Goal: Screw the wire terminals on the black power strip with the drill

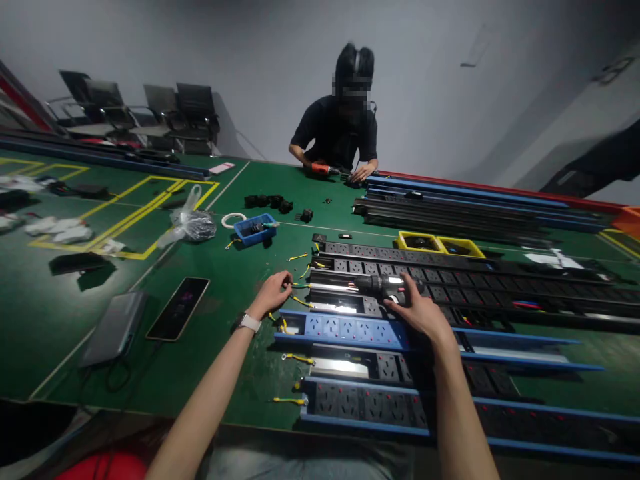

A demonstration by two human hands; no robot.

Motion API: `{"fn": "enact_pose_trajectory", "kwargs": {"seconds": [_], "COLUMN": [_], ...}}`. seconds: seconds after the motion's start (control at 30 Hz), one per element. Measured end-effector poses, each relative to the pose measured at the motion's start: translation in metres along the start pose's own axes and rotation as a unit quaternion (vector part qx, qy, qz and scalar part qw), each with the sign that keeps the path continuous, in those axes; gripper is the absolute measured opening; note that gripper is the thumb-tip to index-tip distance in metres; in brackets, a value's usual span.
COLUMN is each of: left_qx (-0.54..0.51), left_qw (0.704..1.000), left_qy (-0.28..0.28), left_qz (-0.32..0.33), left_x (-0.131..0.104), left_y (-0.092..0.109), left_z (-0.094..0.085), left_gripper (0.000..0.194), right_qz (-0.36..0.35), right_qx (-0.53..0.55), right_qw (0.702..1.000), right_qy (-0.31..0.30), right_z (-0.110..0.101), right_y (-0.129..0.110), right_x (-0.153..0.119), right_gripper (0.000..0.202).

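"Since the blue strip (350, 327) makes a handy landmark, where is the black drill (371, 286) from there?"

"Just beyond it, over the dark socket strips (357, 267), with its rounded chuck pointing left."

"And the right hand (424, 315)?"

"Its grip is clamped on the drill's rear body, thumb on the near side, fingers reaching over the top."

"What about the left hand (273, 293)?"

"Beyond the blue strip's left end, fingers curled inward. A thin yellow-green wire (301, 285) meets the fingertips; I can't tell whether that grip is closed on it. The wrist wears a watch (249, 323) with a pale, smooth band."

"How is the blue strip shaped?"

"Long and channel-like, with raised lips and a row of square plastic socket faces, slotted and dotted red. Nearer than it lies a blue-edged strip (345, 403) with black faces."

"Anything softer or rounder?"

"Well beyond the blue strip, to its left, a crinkled clear bag (197, 225) slumps. Closer to it, a slim white ring (227, 217) sits beside a boxy blue tray (257, 233). Directly left of the strip lies a flat, glossy phone (179, 309)."

"And underneath?"

"A smooth green counter (225, 267). Far beyond the strip, a co-worker (333, 130) in dark fabric holds an orange drill (321, 168)."
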State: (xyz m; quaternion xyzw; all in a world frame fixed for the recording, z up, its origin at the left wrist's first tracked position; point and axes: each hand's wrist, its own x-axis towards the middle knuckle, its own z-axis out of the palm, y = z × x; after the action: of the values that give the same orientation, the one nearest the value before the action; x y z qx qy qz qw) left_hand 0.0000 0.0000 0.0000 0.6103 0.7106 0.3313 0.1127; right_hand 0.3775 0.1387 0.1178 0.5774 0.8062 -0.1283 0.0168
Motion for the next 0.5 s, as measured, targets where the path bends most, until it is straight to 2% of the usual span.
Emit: {"fn": "enact_pose_trajectory", "kwargs": {"seconds": [0.17, 0.27, 0.5], "left_qx": [-0.015, -0.021, -0.021], "left_qw": [1.0, 1.0, 1.0], "left_qy": [0.0, -0.002, -0.005], "left_qz": [-0.006, -0.011, -0.015], "left_x": [-0.0014, -0.0017, -0.0002], "left_y": [0.0011, 0.0026, 0.002], "left_z": [-0.0009, -0.0022, -0.002], "left_gripper": [0.007, 0.013, 0.017], "right_qz": [0.002, 0.009, 0.052], "right_qx": [-0.013, -0.015, 0.025], "right_qw": [1.0, 1.0, 0.998], "right_qy": [-0.004, -0.008, 0.002], "right_z": [0.0007, 0.0011, 0.0031], "right_y": [-0.0004, -0.0009, -0.0003], "right_x": [0.0012, 0.0009, 0.0025], "right_gripper": [0.096, 0.095, 0.112]}}
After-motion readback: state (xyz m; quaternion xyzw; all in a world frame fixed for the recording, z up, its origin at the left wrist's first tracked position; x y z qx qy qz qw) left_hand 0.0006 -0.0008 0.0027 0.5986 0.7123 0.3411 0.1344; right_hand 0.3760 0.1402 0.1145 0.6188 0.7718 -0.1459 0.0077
